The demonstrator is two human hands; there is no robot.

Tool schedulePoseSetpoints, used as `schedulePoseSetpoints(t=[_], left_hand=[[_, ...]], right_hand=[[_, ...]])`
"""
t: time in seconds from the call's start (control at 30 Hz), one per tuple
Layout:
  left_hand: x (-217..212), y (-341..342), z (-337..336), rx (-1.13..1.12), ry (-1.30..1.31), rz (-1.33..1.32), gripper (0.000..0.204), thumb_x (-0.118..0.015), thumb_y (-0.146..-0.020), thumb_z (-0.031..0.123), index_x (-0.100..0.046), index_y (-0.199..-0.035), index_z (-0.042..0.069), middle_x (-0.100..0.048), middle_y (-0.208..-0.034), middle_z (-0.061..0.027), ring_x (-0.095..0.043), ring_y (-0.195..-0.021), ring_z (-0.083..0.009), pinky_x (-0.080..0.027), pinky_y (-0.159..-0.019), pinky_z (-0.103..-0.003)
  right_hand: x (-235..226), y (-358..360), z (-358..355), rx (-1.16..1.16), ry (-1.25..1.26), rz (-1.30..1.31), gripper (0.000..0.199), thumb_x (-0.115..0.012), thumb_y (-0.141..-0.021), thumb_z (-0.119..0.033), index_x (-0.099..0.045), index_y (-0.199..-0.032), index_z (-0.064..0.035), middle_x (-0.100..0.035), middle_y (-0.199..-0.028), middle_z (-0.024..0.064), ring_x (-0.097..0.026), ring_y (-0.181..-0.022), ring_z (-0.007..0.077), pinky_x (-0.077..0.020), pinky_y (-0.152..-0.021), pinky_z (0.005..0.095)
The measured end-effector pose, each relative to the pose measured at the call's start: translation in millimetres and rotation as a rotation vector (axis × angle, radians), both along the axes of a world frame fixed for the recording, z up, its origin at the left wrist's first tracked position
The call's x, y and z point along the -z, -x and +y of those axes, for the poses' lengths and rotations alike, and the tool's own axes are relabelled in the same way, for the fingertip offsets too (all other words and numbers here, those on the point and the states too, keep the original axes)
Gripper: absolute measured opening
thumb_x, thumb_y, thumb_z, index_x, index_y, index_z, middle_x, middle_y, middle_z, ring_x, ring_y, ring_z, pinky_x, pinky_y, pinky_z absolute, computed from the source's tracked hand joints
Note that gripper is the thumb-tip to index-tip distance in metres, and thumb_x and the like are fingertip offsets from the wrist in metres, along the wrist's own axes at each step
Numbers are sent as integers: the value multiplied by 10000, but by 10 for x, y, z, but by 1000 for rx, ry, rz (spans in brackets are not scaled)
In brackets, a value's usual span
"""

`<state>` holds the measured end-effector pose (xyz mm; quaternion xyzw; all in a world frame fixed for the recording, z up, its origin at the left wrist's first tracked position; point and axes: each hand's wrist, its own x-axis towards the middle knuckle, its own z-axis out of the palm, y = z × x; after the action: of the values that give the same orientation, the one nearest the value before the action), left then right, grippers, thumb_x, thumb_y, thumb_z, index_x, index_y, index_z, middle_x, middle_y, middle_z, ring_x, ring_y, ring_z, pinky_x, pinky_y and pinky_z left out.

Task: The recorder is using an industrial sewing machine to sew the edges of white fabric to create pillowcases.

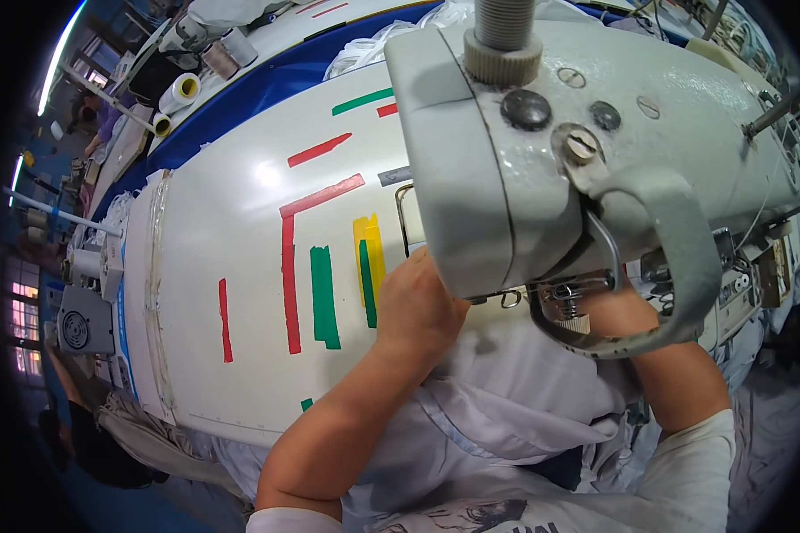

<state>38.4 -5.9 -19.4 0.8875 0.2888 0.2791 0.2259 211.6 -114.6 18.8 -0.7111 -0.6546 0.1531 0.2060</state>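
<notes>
A large off-white sewing machine head (471,178) fills the upper right and hides much of the work. My left hand (418,300) rests on the white table just left of it, its knuckles bent and its fingers mostly out of sight behind the casing. Beyond the curved grey lever (698,266) is my right hand (615,306), its fingers covered by the machine parts. White fabric (516,377) lies between my forearms, close to both hands, and drapes toward my lap. Whether either hand grips it cannot be made out.
Red, green and yellow tape strips (321,298) mark the white tabletop (196,266). A blue-edged table with thread cones (182,91) stands at the far left. A grey motor box (84,320) sits beyond the left edge. Another person (98,444) is at the lower left.
</notes>
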Motion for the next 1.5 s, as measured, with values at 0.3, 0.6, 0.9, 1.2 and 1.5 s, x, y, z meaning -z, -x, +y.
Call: schedulePoseSetpoints(t=[0.3,0.6,0.9,1.2,1.5], left_hand=[[66,-43,46,-20,73,92,93,-591,-744,20,-505,-775,35,-554,-693,-129,-589,-642,-338,-468,-569,-433],[24,-31,93,-51,-40,153,71,-573,-768,19,-522,-815,36,-548,-782,-116,-588,-700,-318,-467,-617,-422],[-72,370,-150,292,-65,371,416,-630,-829,260,-510,-1125,-8,-420,-1347,-223,-324,-1347,-338,-266,-1077,-507],[-75,345,-271,260,-176,407,579,-627,-818,381,-461,-1207,-14,-413,-1347,-224,-278,-1369,-363,-224,-1076,-550],[-88,378,-361,291,-147,505,633,-578,-851,442,-472,-1328,39,-356,-1410,-218,-234,-1387,-371,-212,-1079,-555]], right_hand=[[173,-64,100,50,-124,103,269,-614,-806,-174,-631,-1047,-56,-661,-1022,119,-654,-892,237,-537,-755,346],[261,-90,138,79,-224,168,286,-630,-792,-158,-629,-1050,-36,-669,-1005,110,-662,-870,220,-546,-745,330],[355,-131,-9,129,-449,391,304,-646,-778,-142,-627,-1054,-15,-676,-989,101,-670,-849,203,-554,-736,313],[440,-111,-84,93,-653,495,317,-676,-741,-113,-638,-1034,1,-690,-945,89,-682,-807,192,-562,-710,297],[296,-182,-83,64,-696,-136,259,-685,-672,-97,-630,-909,-10,-682,-839,98,-670,-699,218,-546,-612,307]])
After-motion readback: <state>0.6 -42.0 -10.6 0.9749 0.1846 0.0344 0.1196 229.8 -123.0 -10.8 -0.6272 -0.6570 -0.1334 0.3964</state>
